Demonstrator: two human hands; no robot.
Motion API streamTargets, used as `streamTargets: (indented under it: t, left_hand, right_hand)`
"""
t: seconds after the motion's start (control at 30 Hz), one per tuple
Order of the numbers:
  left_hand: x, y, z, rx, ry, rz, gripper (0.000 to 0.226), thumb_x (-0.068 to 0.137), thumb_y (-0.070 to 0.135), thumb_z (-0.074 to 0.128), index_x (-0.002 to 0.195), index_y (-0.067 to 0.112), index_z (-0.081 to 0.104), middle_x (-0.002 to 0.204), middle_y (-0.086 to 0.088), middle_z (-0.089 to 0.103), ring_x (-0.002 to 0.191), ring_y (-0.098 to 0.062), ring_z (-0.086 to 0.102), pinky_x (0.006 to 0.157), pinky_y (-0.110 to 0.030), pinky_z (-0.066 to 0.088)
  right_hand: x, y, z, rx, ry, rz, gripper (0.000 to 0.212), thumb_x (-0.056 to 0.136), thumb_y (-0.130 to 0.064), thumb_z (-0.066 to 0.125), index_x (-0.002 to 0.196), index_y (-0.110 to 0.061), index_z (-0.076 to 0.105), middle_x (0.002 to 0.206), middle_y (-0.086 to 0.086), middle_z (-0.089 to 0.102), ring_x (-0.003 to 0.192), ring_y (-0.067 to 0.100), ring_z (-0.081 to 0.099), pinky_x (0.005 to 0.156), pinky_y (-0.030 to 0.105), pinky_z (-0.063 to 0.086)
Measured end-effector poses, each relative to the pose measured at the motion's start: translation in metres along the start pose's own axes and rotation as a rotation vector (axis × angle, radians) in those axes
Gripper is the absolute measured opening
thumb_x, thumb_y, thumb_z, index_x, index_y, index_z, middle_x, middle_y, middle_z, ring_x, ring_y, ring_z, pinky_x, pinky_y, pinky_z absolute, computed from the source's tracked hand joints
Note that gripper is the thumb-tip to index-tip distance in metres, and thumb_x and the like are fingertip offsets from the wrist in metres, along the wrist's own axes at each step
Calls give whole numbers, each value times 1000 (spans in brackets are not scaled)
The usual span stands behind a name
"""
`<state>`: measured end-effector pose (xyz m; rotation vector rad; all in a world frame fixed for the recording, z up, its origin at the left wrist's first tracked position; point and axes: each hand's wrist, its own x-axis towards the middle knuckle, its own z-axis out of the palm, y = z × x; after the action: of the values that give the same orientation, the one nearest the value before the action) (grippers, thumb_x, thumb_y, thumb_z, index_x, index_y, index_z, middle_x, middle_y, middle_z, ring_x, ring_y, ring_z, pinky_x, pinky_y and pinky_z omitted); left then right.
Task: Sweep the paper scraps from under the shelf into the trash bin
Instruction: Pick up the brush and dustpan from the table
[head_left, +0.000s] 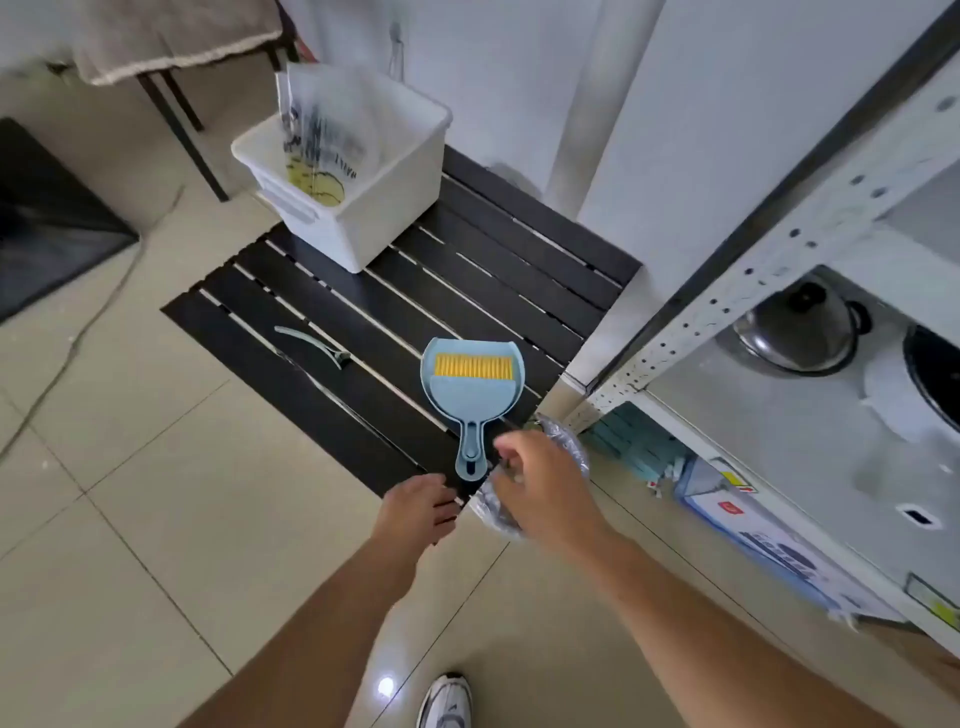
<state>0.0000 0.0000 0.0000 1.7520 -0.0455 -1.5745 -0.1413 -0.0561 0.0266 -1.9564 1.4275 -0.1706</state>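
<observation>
A light blue dustpan with a yellow-bristled brush nested in it lies flat on a black slatted mat, handle toward me. My left hand hovers just left of the handle's end, fingers loosely extended and holding nothing. My right hand is just right of the handle, fingers curled, over crinkled clear plastic; whether it grips the plastic is unclear. A white trash bin with a clear bag liner stands at the mat's far end. Small white paper scraps lie under the white metal shelf on the right.
A grey hair clip lies on the mat left of the dustpan. Pots sit on the shelf, and boxes fill the space beneath it. A cloth-covered table stands at the back left. My shoe is on the tiled floor.
</observation>
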Motion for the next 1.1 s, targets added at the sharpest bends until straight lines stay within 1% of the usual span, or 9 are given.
streamTargets:
  t: [0.1, 0.27, 0.5, 0.63, 0.73, 0.83, 0.93, 1.0, 1.1]
  left_hand:
    - [15, -2, 8, -83, -27, -39, 27, 93, 10, 46, 102, 4, 71, 95, -11, 77, 95, -28, 71, 90, -39, 57]
    - [28, -7, 12, -314, -81, -64, 32, 100, 12, 39, 96, -1, 68, 70, -8, 73, 74, -26, 64, 99, -50, 51]
    - [29, -2, 12, -349, -183, -40, 31, 96, 6, 42, 101, -4, 71, 91, -18, 71, 90, -29, 63, 98, -47, 52]
    - [27, -2, 12, -413, -175, -26, 32, 101, 6, 38, 115, -6, 65, 108, -23, 70, 95, -28, 66, 87, -37, 56]
    - [24, 0, 16, -411, -155, -21, 32, 101, 5, 38, 115, -7, 64, 110, -23, 70, 95, -28, 67, 82, -35, 58]
    - [25, 0, 16, -367, -138, -21, 30, 99, 2, 41, 112, -7, 66, 112, -25, 69, 96, -29, 67, 79, -35, 60]
    - [23, 0, 13, -312, -152, 1, 30, 93, -5, 41, 109, -9, 67, 112, -28, 68, 98, -33, 66, 90, -43, 57]
    - [22, -1, 13, -292, -155, 11, 30, 93, -5, 41, 108, -10, 67, 106, -28, 68, 94, -32, 65, 94, -46, 55]
    - [22, -2, 15, -321, -146, 14, 29, 96, 0, 43, 106, -9, 68, 102, -25, 69, 92, -28, 68, 95, -46, 54]
  right_hand:
    - [28, -2, 12, -193, 56, -155, 38, 84, -28, 66, 119, -17, 54, 113, -1, 59, 105, 16, 54, 84, 25, 47]
    - [51, -4, 31, -390, -91, -228, 52, 80, -23, 68, 126, -12, 47, 124, 6, 50, 113, 24, 47, 97, 35, 45]
    - [64, -10, 28, -492, -123, -268, 41, 77, -13, 69, 115, -10, 52, 115, 9, 52, 102, 27, 52, 87, 41, 50]
    - [66, -14, 19, -511, -146, -315, 33, 74, -19, 69, 103, -10, 54, 103, 7, 54, 88, 22, 52, 66, 30, 43]
    - [66, -16, 14, -537, -147, -336, 36, 72, -25, 66, 103, -10, 54, 100, 7, 55, 84, 20, 50, 64, 28, 41]
    - [62, -20, 8, -496, -90, -323, 40, 74, -31, 64, 107, -11, 53, 103, 5, 56, 89, 20, 52, 71, 32, 54]
    - [48, -23, 11, -509, 29, -352, 35, 78, -33, 56, 106, -11, 54, 103, 5, 57, 93, 23, 53, 68, 33, 51]
    - [40, -21, 18, -550, 108, -396, 29, 80, -29, 54, 101, -9, 57, 98, 7, 59, 89, 24, 55, 61, 32, 49]
    - [37, -11, 23, -526, 254, -422, 13, 76, -14, 64, 86, -4, 64, 87, 10, 63, 82, 26, 60, 56, 33, 57]
